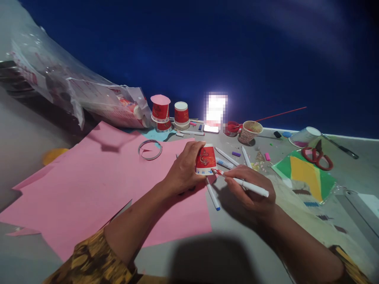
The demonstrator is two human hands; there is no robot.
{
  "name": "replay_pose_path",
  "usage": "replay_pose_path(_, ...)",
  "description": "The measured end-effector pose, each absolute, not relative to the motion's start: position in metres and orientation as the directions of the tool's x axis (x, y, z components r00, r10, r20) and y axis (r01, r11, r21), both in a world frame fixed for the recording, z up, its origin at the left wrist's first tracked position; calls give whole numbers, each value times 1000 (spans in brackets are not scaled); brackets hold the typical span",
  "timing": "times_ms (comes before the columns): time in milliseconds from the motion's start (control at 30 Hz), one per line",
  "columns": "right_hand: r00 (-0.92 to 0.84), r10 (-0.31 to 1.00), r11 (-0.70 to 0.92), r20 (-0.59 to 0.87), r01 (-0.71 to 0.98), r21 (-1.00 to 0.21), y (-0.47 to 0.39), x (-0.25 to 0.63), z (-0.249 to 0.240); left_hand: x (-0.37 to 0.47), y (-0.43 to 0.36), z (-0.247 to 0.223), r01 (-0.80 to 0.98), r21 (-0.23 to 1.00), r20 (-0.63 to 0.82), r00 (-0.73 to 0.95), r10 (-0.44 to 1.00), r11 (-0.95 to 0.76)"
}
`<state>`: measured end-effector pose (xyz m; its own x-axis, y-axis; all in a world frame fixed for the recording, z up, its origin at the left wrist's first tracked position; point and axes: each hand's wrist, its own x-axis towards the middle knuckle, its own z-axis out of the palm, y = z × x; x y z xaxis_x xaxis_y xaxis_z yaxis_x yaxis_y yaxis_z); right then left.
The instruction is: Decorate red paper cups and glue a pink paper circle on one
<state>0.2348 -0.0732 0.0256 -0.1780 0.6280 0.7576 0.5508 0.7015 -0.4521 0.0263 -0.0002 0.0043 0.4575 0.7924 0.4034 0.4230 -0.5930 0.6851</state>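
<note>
My left hand (184,167) is wrapped round a red and white paper cup (206,158), holding it above the pink paper (97,185). Blue marks run along the cup's white band beside a dark drawn figure. In my right hand (251,188) is a white marker pen (250,186), its red-stained tip at the white band; I cannot tell if it touches. A blue-ended marker (213,196) lies just below the cup. Several more white markers (226,156) lie behind and to the right of it.
Decorated cups (160,110) stand at the back left near a plastic bag (109,100). A tape ring (150,150) rests on the pink paper. Behind are a bright phone (216,112) and a speckled cup (250,132). Red-handled scissors (318,157) lie on green and yellow sheets (304,173) at right.
</note>
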Motion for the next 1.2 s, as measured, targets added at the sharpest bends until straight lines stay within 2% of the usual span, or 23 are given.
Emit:
replay_pose_path(433,-217,574,741,790,548,-388,-74,235,29,26,0,2,428,685,396,460,794,-590)
replay_pose_path(1200,-264,546,782,795,501,-371,-75,233,28,26,1,-2,413,644,449,476,756,-644)
